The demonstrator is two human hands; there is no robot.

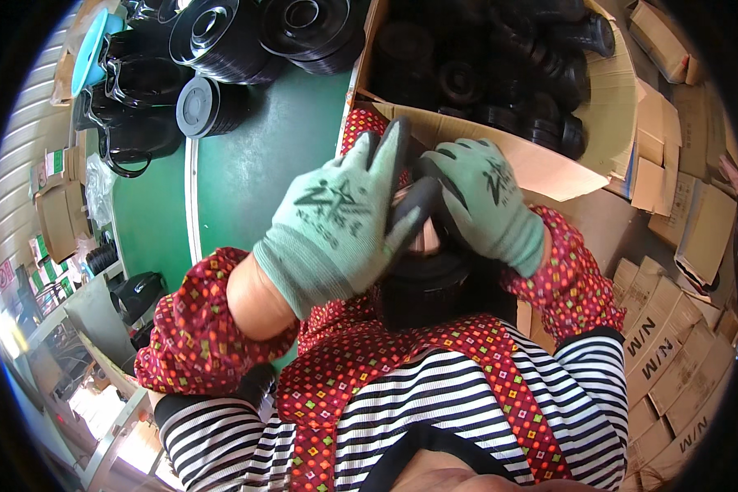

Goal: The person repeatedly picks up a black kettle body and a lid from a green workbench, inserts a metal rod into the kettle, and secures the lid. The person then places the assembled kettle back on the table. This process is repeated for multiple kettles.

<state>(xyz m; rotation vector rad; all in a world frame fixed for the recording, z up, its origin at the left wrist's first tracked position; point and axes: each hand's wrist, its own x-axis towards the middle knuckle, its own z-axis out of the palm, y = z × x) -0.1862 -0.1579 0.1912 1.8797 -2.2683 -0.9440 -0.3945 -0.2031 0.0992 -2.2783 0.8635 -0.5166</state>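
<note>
Spreading across the far side: a green table (246, 176), with an open carton (549, 160) of black round parts standing at its right edge. Stacked flat along the right, well apart from the hands: folded cartons (672, 361). Ranged across the far left of the table: black discs (221, 33), a grey-faced disc (198, 107) and black jugs (139, 123).

Held close to the chest, between both hands and just this side of the carton: a black round part (422, 279), ribbed on its side, mostly hidden by the gloves. Curled over its left and top: left hand (344, 225), gloved, fingers bent and pressing down on the rim. Wrapped over its right: right hand (488, 201), gloved, fingers closed around the upper edge. Showing in the gap between the hands: something pale pink (422, 238), too hidden to tell what.

Judged from this: mid-way through fitting or seating something on top of the part, both hands squeezing toward each other. Called for next, probably: even pressure round the rim with the part kept level against the body. Standing in the way: little, though the carton flap sits close behind the fingertips, and the hands block any view of the joint.
</note>
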